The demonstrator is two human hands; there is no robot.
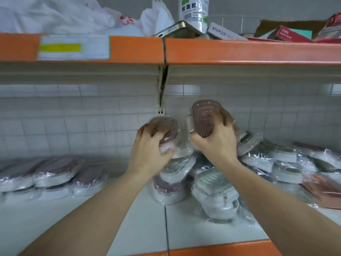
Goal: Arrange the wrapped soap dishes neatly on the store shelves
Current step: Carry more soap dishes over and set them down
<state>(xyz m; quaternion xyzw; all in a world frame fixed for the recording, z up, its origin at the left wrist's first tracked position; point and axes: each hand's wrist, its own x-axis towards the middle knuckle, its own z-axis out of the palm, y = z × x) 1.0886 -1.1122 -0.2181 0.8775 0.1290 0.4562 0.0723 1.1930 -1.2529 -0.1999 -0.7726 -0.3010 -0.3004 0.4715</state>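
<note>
At centre frame, the left hand [149, 145] curls its fingers round a mauve, ribbed, oval soap dish [164, 128] in crinkled clear wrap, while the right hand [216, 140] grips a second mauve soap dish [204, 118] held upright just beside it. Below them a loose heap of wrapped dishes [212, 191], grey and mauve, lies on the white shelf [147, 228]. A neater row of wrapped dishes [51, 176] sits at lower left.

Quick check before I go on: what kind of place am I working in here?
Most likely a shop's stock shelving: orange-edged shelves carrying a price-label strip, many plastic-wrapped soap dishes, and boxed staples above.
</note>
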